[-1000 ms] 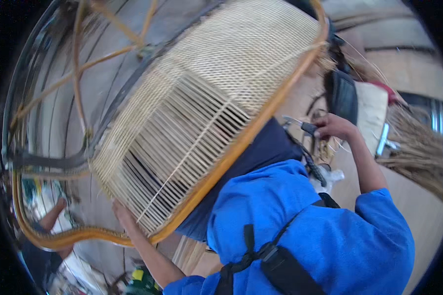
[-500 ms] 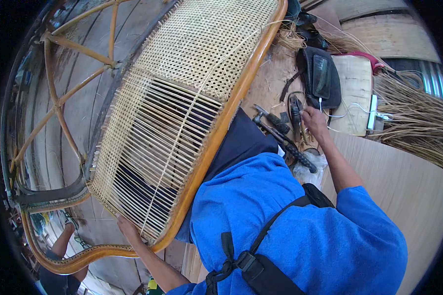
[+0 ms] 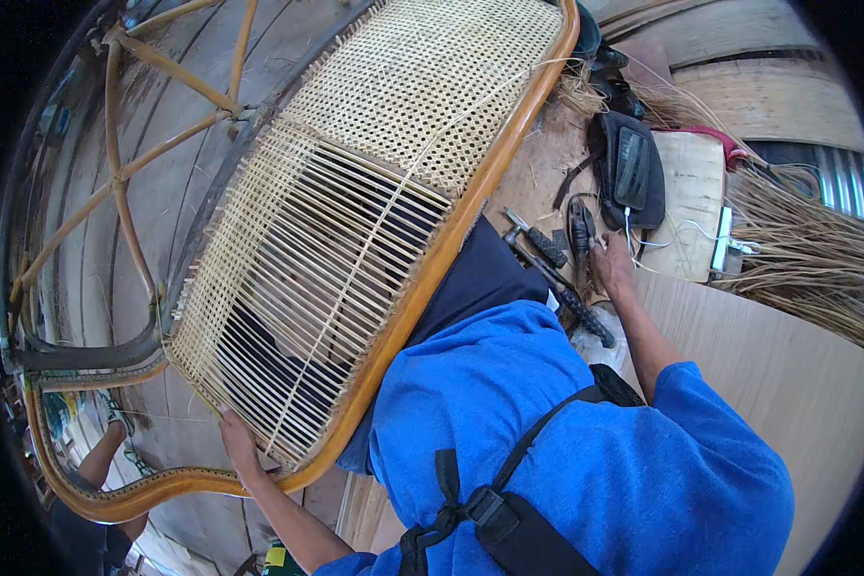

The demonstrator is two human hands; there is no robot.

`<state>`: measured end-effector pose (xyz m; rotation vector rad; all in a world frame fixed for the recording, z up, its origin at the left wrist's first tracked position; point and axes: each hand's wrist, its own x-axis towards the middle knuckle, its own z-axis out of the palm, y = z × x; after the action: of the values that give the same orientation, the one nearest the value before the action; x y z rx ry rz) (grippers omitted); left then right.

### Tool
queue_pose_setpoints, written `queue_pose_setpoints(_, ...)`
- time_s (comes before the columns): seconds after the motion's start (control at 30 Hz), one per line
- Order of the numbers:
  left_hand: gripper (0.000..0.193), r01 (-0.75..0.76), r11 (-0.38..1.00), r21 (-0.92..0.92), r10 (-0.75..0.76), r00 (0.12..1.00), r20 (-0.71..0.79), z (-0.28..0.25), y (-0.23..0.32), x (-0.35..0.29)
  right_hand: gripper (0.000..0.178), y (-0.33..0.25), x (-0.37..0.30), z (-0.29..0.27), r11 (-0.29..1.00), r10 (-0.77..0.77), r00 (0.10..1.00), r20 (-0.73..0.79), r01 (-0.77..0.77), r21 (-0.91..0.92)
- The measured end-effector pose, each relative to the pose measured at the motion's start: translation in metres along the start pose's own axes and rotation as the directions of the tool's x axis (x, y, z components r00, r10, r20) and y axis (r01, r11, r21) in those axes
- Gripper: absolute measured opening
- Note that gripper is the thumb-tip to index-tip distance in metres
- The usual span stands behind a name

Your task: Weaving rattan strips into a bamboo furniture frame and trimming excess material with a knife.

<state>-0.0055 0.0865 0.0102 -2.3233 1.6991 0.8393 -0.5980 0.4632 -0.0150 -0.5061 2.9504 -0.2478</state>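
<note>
A wooden chair frame [image 3: 490,173] with curved rails lies tilted across my lap. Its cane panel [image 3: 422,86] is closely woven at the far end; nearer, parallel cane strands [image 3: 326,288] run across an open gap. My left hand [image 3: 240,446] grips the frame's near-left edge by the strands, its fingers partly hidden. To the right, my right hand [image 3: 612,264] is closed low over the work surface, beside dark-handled pliers [image 3: 580,226]; what its fingers pinch is too small to make out. A hammer-like tool [image 3: 562,288] with a black grip lies to its left.
A black cap-like item with a phone [image 3: 631,168] on it lies beyond my right hand, cabled to a white power bank [image 3: 722,238]. Bundles of cane strips [image 3: 797,250] lie at the right. Another person's leg [image 3: 101,456] shows at lower left.
My right hand has moved slightly nearer and beside the pliers, its fingers drawn together. My left hand stays at the frame's edge. The whole view has shifted a little.
</note>
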Motion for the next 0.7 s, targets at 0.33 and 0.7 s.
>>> queue_pose_setpoints(0.33, 0.04, -0.283, 0.943, 0.176, 0.269, 0.958, 0.101, 0.001, -0.032, 0.0, 0.037, 0.041, 0.035, 0.031, 0.95, -0.176, 0.921, 0.348, 0.252, -0.187)
queue_pose_setpoints(0.7, 0.059, -0.183, 0.982, -0.041, 0.187, 0.938, 0.292, -0.03, 0.017, -0.024, 0.026, 0.072, 0.035, 0.06, 0.935, -0.262, 0.927, 0.268, 0.313, -0.168)
